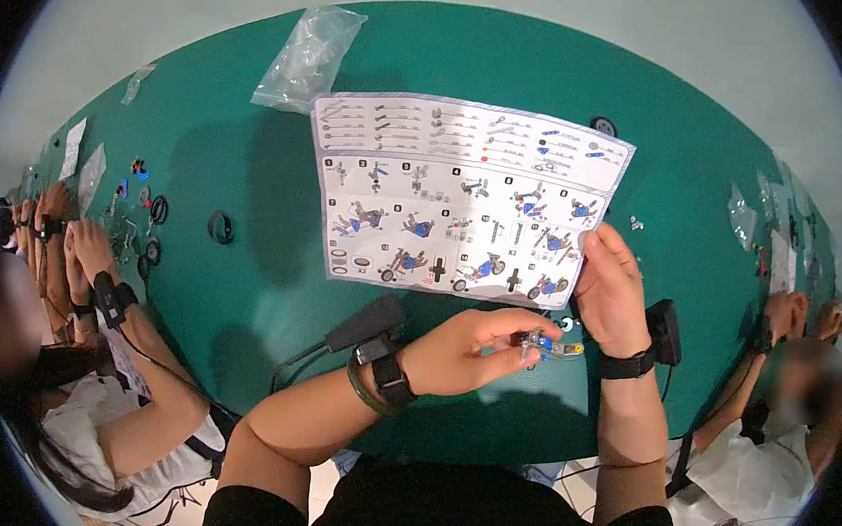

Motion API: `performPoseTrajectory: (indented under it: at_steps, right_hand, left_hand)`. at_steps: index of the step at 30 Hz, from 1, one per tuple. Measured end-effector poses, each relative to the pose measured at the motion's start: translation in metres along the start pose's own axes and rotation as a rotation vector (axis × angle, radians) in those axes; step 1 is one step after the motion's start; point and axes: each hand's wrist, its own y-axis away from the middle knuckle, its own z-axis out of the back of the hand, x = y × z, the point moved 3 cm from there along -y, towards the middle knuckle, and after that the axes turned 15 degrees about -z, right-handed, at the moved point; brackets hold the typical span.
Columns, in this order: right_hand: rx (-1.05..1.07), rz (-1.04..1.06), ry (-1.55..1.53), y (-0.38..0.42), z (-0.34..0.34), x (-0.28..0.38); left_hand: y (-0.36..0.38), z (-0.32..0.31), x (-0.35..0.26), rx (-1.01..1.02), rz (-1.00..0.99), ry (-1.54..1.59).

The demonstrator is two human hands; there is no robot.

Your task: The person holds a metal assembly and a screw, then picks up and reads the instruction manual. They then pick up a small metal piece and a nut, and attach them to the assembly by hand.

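Above the green table [465, 43], pale floor [676, 16] beyond, hands [460, 355] [613, 295] grip model [545, 345] and printed sheet [470, 202].

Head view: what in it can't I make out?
Head view, too small: fine print on the instruction sheet.
Head view, partly hidden: the small blue assembly, behind fingers of the left hand.
Head view, partly hidden: the dark wheel, its lower part behind the sheet.
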Motion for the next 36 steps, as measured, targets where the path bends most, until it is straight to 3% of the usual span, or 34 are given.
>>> performPoseTrajectory:
  at_steps: [9, 17, 25, 29, 31, 34, 36]
  right_hand:
    - [-0.084, 0.078, 0.119, -0.013, -0.027, 0.028]
    - [-0.214, 0.207, 0.222, -0.085, -0.029, 0.067]
    - [-0.285, 0.184, 0.344, -0.123, -0.020, 0.058]
    - [-0.331, 0.192, 0.431, -0.121, -0.024, 0.063]
    - [-0.426, 0.233, 0.571, -0.114, -0.029, 0.070]
    - [-0.531, 0.564, 0.878, -0.091, -0.031, 0.075]
    - [-0.433, 0.472, 0.891, -0.048, -0.045, 0.072]
  left_hand:
    - [0.002, 0.007, -0.012, 0.027, 0.038, 0.019]
    - [0.005, 0.005, 0.004, -0.011, -0.016, 0.070]
    - [0.004, 0.005, 0.002, 0.022, 0.046, 0.097]
    - [0.001, 0.005, -0.004, 0.029, 0.124, 0.112]
    - [0.001, 0.005, 0.003, -0.028, 0.049, 0.211]
    - [0.005, 0.008, 0.004, -0.081, 0.030, 0.291]
    - [0.004, 0.011, 0.006, -0.107, 0.035, 0.292]
